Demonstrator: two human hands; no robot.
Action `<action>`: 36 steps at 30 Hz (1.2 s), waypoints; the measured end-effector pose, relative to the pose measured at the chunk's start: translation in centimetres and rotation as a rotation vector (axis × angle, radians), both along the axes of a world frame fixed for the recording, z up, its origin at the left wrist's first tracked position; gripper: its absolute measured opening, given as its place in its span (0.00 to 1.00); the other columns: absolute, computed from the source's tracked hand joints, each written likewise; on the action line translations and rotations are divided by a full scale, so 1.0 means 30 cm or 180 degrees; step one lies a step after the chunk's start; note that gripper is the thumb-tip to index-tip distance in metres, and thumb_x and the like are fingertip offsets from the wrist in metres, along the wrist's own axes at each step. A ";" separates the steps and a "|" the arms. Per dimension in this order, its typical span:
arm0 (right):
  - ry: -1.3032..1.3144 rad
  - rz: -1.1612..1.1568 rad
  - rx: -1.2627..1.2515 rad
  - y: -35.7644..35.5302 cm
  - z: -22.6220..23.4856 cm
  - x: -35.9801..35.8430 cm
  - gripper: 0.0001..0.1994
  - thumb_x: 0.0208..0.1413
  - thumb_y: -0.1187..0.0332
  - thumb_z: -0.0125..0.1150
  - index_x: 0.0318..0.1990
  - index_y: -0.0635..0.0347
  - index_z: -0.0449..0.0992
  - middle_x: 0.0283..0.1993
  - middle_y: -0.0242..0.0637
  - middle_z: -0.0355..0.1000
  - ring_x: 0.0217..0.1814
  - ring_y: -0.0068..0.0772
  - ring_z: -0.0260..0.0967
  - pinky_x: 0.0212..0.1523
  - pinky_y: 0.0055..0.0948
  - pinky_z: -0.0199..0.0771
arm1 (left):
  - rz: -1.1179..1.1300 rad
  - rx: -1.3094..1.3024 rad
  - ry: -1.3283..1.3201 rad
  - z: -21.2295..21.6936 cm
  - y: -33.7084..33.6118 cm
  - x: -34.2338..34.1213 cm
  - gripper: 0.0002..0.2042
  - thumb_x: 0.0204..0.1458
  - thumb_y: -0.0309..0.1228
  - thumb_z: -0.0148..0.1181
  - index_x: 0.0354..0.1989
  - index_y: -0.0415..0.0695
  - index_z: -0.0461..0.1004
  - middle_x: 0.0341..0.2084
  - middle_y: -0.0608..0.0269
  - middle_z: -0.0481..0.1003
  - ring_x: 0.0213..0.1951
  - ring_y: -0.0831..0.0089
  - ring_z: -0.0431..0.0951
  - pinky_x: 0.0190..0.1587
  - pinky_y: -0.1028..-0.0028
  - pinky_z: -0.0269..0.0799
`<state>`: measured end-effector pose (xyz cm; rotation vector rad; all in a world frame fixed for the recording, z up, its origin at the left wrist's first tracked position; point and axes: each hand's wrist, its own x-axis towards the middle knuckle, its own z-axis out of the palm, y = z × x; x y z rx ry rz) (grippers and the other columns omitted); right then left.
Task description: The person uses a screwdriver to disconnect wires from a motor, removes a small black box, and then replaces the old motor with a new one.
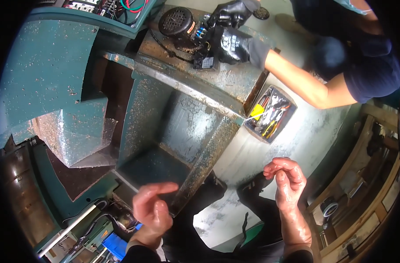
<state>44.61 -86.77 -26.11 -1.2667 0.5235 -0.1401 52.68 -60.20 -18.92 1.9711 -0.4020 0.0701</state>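
Here the green machine (165, 114) stands just ahead of both bare hands. The left hand (152, 210), empty with fingers loosely curled, hovers beside the open cavity's perforated edge. The right hand (288, 179), wet, empty and half-curled, hangs over the floor (305, 131). Farther off, a co-worker's gloved hands (235, 35) grip the black motor (178, 24); a tool tray (270, 113) lies nearby.

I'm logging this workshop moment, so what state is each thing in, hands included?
Person's left hand: bare, empty, fingers loosely curled, greasy.
Person's right hand: bare, empty, fingers curled, glistening wet.
Rusty green metal machine housing: open compartment, covered in chips.
Black electric motor: on top of the housing, wiring exposed.
Co-worker's black gloved hands: on the motor's wiring.
Tool tray: open on the floor, full of tools.
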 end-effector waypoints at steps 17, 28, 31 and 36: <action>-0.0209 0.0640 0.0399 -0.041 -0.172 0.168 0.11 0.64 0.71 0.51 0.51 0.63 0.73 0.41 0.38 0.76 0.40 0.25 0.73 0.42 0.23 0.72 | 0.0429 -0.0125 -0.0467 -0.079 0.162 0.087 0.17 0.60 0.34 0.53 0.52 0.34 0.65 0.35 0.50 0.75 0.36 0.63 0.77 0.37 0.70 0.74; 0.0055 0.0570 0.0402 -0.028 -0.312 0.200 0.12 0.65 0.67 0.52 0.51 0.63 0.73 0.38 0.35 0.76 0.38 0.21 0.71 0.41 0.22 0.71 | 0.1792 -0.0243 -0.0558 -0.026 0.127 -0.100 0.16 0.61 0.26 0.48 0.54 0.29 0.63 0.35 0.42 0.76 0.37 0.60 0.77 0.45 0.67 0.73; 0.0076 0.0582 0.0372 -0.036 -0.355 0.188 0.12 0.65 0.66 0.52 0.51 0.63 0.73 0.38 0.35 0.76 0.37 0.20 0.71 0.41 0.22 0.71 | 0.1805 -0.0471 -0.0870 -0.072 0.171 -0.128 0.16 0.62 0.25 0.45 0.55 0.28 0.61 0.38 0.40 0.76 0.37 0.58 0.78 0.45 0.67 0.75; 0.0342 0.0427 0.0352 -0.058 -0.424 0.161 0.13 0.65 0.65 0.53 0.51 0.64 0.73 0.37 0.35 0.76 0.37 0.20 0.70 0.40 0.21 0.71 | 0.2032 -0.0563 -0.0906 -0.098 0.191 -0.148 0.16 0.63 0.26 0.44 0.56 0.28 0.59 0.42 0.36 0.74 0.40 0.55 0.78 0.47 0.66 0.76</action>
